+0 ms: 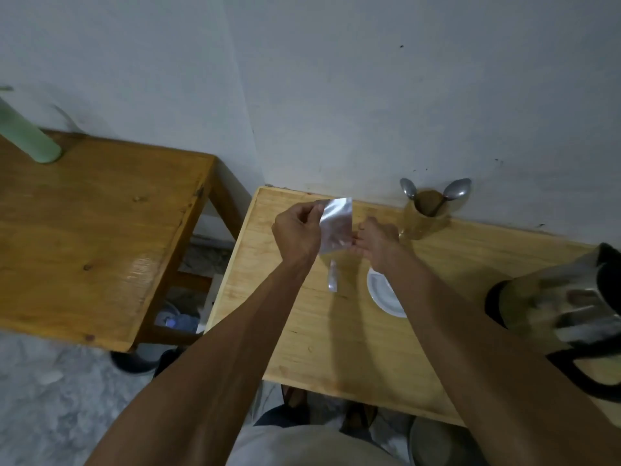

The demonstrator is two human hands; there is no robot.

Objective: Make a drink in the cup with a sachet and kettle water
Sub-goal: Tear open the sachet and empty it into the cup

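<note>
Above the light wooden table (302,331), both hands hold a silver foil sachet (336,227) upright. My left hand (295,230) pinches its upper left edge. The fingertips of my right hand (378,240) grip its lower right corner. A thin silver strip (332,280) lies on the table just below the sachet. The white cup (381,294) stands under my right forearm, which hides part of it. At the right edge of the table is the steel kettle (554,307) with a black handle.
A brownish holder (424,215) with two spoons stands against the wall behind my right hand. A darker wooden table (100,237) to the left carries a pale green cylinder (28,136). There is a gap down to the floor between the tables.
</note>
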